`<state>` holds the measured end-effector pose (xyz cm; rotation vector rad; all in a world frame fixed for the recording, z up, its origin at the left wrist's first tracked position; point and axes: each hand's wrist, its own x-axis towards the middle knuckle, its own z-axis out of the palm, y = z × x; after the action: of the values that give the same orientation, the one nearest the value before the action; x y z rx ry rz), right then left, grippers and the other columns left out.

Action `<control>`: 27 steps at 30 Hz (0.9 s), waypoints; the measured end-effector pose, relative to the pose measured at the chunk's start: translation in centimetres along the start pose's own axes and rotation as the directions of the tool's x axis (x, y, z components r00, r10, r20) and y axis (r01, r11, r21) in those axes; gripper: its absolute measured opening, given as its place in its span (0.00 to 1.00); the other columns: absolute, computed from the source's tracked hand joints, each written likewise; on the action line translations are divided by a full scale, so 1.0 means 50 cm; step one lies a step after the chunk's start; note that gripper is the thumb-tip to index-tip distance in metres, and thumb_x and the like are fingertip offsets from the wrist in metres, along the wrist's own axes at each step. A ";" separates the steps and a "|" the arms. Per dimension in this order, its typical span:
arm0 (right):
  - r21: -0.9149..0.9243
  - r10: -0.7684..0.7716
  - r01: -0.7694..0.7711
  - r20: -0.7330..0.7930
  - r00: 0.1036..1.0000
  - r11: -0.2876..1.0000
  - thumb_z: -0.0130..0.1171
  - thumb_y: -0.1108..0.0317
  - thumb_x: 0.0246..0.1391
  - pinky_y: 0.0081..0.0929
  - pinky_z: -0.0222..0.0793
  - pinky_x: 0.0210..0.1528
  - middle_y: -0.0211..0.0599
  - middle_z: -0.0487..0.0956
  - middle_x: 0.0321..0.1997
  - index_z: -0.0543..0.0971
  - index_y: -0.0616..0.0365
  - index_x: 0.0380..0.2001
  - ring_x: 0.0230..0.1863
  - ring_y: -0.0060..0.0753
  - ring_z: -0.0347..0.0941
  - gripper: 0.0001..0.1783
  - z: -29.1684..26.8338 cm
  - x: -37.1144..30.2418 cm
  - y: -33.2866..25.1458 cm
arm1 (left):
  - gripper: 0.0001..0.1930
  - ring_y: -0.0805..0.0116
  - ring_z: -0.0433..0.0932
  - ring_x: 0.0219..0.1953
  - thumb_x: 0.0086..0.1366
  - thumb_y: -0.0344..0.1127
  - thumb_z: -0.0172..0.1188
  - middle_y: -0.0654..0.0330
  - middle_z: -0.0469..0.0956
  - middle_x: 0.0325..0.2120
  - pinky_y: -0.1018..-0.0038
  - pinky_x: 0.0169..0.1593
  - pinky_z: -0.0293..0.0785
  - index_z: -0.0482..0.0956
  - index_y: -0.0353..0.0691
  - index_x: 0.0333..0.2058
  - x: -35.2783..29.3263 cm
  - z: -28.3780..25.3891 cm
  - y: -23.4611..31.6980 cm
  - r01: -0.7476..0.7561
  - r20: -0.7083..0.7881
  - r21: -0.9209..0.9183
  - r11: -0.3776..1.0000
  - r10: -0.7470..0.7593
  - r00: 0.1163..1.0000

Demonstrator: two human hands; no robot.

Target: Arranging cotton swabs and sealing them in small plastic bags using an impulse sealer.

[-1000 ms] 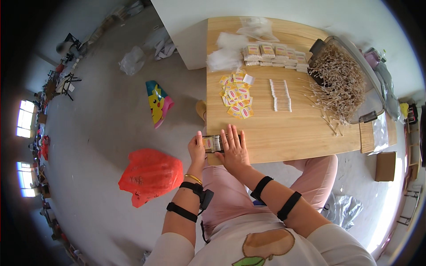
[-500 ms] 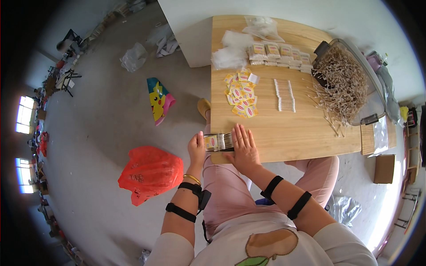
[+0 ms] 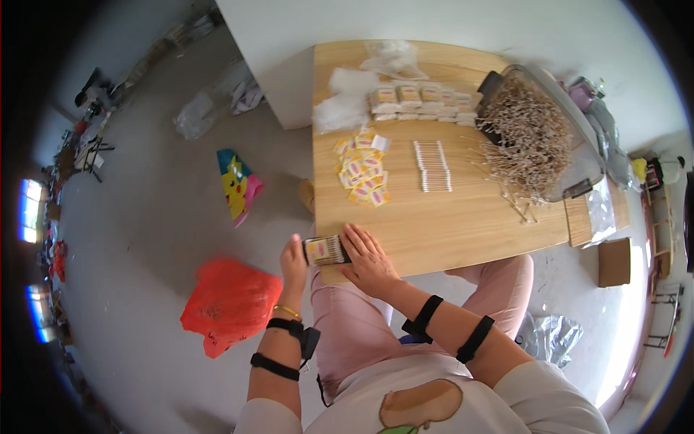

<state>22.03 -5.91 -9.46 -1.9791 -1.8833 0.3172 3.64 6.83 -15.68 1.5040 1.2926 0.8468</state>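
Pale walls and a grey floor surround my wooden table, where the pack sits at the near left corner, between my hands. My left hand grasps its 9 o'clock end, thumb uppermost. My right hand lies flat, palm down, fingers stretched against the 3 o'clock end, clenched on nothing I can see.

I judge the pack very light: thin, fairly stiff sticks with soft tips, easily rolled out of line or snapped, and the yellow card on top could slide. Holding both ends and pressing gently inward should suit it; squeezing the tips might crush them.

Smooth-looking wood runs beyond. From the pack, clear bags lie at 12 o'clock; scattered labels at 1, with wrapped packs farther out; a neat swab row at 2; past it, a tub heaped with loose swabs. Down on the floor, a box stands at 3, a red bag at 8.
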 end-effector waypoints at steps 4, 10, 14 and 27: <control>0.204 0.114 -0.066 -0.236 0.965 0.977 0.65 0.68 0.49 0.45 0.62 0.61 0.43 0.71 0.55 0.77 0.52 0.51 0.58 0.50 0.65 0.22 -0.068 0.005 0.092 | 0.24 0.60 0.73 0.42 0.78 0.51 0.44 0.50 0.75 0.37 0.65 0.49 0.70 0.74 0.30 0.45 0.004 -0.061 -0.072 0.079 -0.146 -0.199 0.977 -0.110 0.983; 0.089 0.380 -0.381 -0.433 0.817 0.920 0.63 0.69 0.49 0.45 0.64 0.54 0.39 0.71 0.50 0.78 0.51 0.43 0.53 0.49 0.66 0.15 -0.172 -0.016 0.317 | 0.23 0.52 0.68 0.53 0.78 0.49 0.43 0.44 0.68 0.51 0.61 0.58 0.64 0.69 0.31 0.54 -0.035 0.000 0.071 -0.228 -0.211 0.193 0.954 0.268 0.940; 0.061 0.353 -0.363 -0.428 0.832 0.930 0.63 0.66 0.51 0.45 0.63 0.57 0.39 0.71 0.53 0.78 0.50 0.45 0.57 0.49 0.65 0.16 -0.200 0.013 0.365 | 0.20 0.48 0.67 0.56 0.77 0.44 0.46 0.45 0.66 0.55 0.58 0.60 0.62 0.69 0.33 0.55 -0.059 0.083 0.168 -0.404 -0.073 0.259 0.877 0.435 0.897; -0.063 0.199 -0.230 -0.315 0.928 0.971 0.63 0.61 0.53 0.47 0.57 0.68 0.37 0.70 0.58 0.80 0.47 0.48 0.66 0.48 0.60 0.18 -0.220 0.068 0.413 | 0.24 0.43 0.63 0.62 0.72 0.45 0.53 0.45 0.64 0.60 0.50 0.64 0.55 0.65 0.36 0.59 -0.090 0.354 0.292 -0.691 0.462 0.280 0.667 0.537 0.706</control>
<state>45.60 -4.34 -8.04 -2.1608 -1.5182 -0.0290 23.81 -1.32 -7.06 2.4284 0.6991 0.6735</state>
